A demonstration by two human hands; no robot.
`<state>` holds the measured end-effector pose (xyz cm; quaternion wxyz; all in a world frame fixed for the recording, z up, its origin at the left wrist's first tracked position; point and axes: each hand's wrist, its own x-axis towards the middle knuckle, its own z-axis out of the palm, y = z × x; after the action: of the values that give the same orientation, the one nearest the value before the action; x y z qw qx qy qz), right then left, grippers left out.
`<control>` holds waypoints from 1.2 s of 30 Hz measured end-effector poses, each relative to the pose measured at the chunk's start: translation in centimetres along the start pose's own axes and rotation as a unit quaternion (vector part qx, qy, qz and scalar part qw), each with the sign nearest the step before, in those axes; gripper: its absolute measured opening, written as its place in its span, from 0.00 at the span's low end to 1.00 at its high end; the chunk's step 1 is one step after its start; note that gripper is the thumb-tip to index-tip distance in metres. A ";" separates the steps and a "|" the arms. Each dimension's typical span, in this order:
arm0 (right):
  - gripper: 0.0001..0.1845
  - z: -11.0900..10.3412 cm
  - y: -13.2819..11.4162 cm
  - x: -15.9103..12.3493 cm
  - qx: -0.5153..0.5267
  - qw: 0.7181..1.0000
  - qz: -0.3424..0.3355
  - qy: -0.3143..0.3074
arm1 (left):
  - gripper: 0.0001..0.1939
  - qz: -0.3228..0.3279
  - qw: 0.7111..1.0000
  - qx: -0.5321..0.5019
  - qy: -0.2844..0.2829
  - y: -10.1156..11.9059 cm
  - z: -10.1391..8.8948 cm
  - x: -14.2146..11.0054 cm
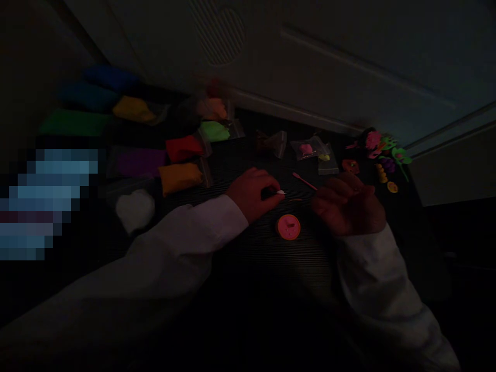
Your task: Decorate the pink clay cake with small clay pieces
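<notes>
Near the middle of the frame, the white bit [281, 192] is pinched between the thumb and fingers of my left hand [253, 195]. It is so small that a slack pinch could drop it, and a hard one could flatten it if it is soft. Just right of it lies a thin strand [295, 200], easily brushed aside if my fingertips dip to the dark table [251, 243]. Lower in the frame, the pink disc [285, 232] is near enough that a careless hand could dent its top. Right of centre, my right hand [346, 209] is curled; I cannot tell whether it grips anything. A sideways nudge from it could roll the pink tool [305, 181].
</notes>
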<state>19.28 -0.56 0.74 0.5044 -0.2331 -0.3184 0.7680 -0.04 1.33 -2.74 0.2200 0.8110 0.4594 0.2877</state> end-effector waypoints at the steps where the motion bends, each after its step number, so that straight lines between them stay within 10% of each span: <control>1: 0.19 0.0 0.0 0.0 0.000 1.000 0.000 -0.001 | 0.10 0.001 1.000 0.000 0.000 0.0 0.0 0.0; 36: 0.25 0.9 -0.3 -0.6 -0.125 0.989 -0.040 0.064 | 0.10 0.011 1.000 0.005 0.006 -0.1 0.0 -0.1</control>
<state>19.10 -1.28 1.62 0.5210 -0.3301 -0.3882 0.6847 -0.08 1.30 -2.83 0.2102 0.8154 0.4528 0.2930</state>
